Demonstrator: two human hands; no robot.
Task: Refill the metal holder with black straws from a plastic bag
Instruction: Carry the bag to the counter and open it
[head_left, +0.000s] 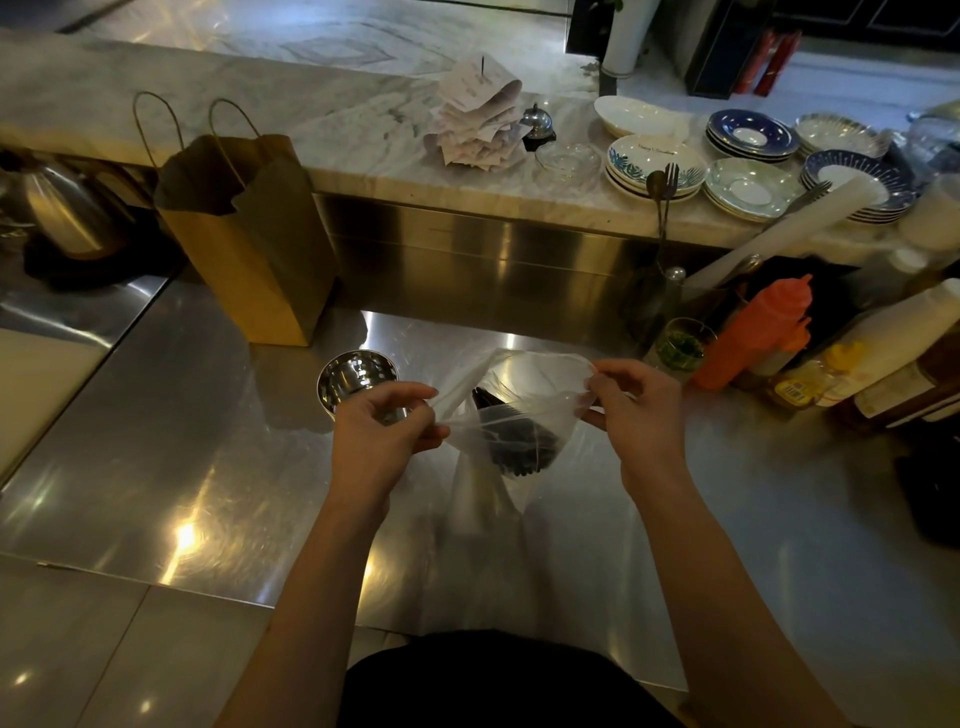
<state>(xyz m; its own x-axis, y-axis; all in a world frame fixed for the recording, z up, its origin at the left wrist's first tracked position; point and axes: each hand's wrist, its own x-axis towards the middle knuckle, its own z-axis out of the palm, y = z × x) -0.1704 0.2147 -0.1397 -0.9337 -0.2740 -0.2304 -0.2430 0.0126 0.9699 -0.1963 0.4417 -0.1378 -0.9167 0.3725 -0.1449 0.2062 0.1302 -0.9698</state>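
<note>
left grip (387, 421) and right grip (636, 410) each pinch one edge of the plastic bag (540, 374) mouth with curled fingers, stretching it open above the surface (182, 441). black straws (519, 441) sit inside, between the grips, long axis apparently near vertical, ends toward the mouth. metal holder (356, 376) stands upright just beyond the left grip, the nearer one.
</note>
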